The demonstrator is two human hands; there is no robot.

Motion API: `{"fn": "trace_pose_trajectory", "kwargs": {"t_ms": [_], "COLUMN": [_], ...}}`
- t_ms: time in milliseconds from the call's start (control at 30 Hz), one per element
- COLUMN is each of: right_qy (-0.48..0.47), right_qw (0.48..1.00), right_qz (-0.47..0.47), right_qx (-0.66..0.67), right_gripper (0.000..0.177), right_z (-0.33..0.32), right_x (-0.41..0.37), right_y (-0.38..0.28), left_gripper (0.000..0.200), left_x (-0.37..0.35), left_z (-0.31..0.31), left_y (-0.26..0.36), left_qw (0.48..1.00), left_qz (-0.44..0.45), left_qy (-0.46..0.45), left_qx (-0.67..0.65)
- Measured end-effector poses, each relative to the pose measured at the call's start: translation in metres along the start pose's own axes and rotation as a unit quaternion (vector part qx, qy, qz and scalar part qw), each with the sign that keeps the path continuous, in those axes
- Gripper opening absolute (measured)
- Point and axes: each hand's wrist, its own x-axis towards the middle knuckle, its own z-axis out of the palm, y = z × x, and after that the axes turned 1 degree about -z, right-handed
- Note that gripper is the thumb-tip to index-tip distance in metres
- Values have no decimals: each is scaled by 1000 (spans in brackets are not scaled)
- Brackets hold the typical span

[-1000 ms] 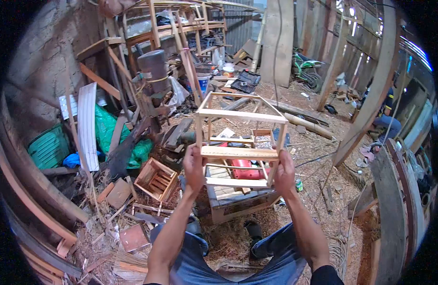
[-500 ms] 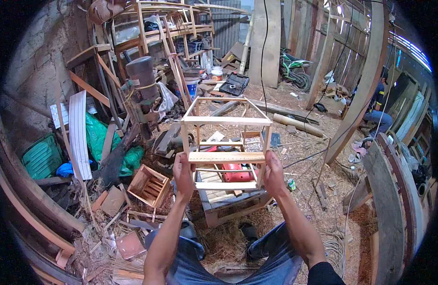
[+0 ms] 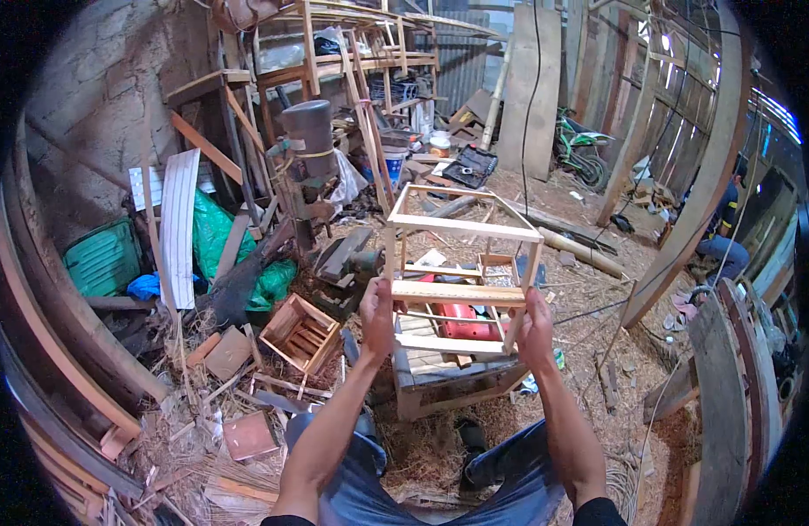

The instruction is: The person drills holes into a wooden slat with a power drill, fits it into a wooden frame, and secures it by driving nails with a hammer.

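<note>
Between my two hands I hold a light wooden frame, an open box shape made of thin strips. My left hand grips its left upright near the wider middle slat, thumb up along the wood. On the opposite side my right hand is closed around the right upright at about the same height. The frame overlaps a low wooden workbench in this view. Through its bars shows a red tool or case, partly hidden, and a small wooden box sits behind it.
A slatted wooden crate lies on the shaving-covered ground to the left. Farther back are an open black tool case, a round log and a green motorcycle. A person crouches at the far right, behind a slanted post.
The view has swung left, so the scene sits farther right. The frame has turned a little, its right side now nearer and lower. Both hands keep their hold.
</note>
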Motion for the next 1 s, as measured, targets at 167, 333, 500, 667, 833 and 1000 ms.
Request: {"fn": "trace_pose_trajectory", "kwargs": {"t_ms": [167,333,500,667,833,1000], "right_qy": [-74,-45,-40,-48,-29,-7], "right_qw": [994,992,988,988,987,993], "right_qz": [-80,-83,-82,-74,-78,-97], "right_qx": [-17,-82,-127,-126,-135,-62], "right_gripper": [44,53,50,45,35,38], "right_z": [-6,-15,-24,-15,-6,-2], "right_x": [2,9,12,8,6,5], "right_y": [-13,-4,12,12,1,2], "left_gripper": [36,40,45,34,36,36], "left_x": [4,-4,-5,-2,1,0], "left_z": [2,7,4,5,5,2], "left_y": [10,6,0,-5,-2,2], "left_qw": [1000,997,999,999,999,999], "left_qz": [13,40,20,21,20,16], "left_qy": [-18,-65,-42,2,22,-10], "left_qx": [8,-8,15,-41,-26,-35]}}
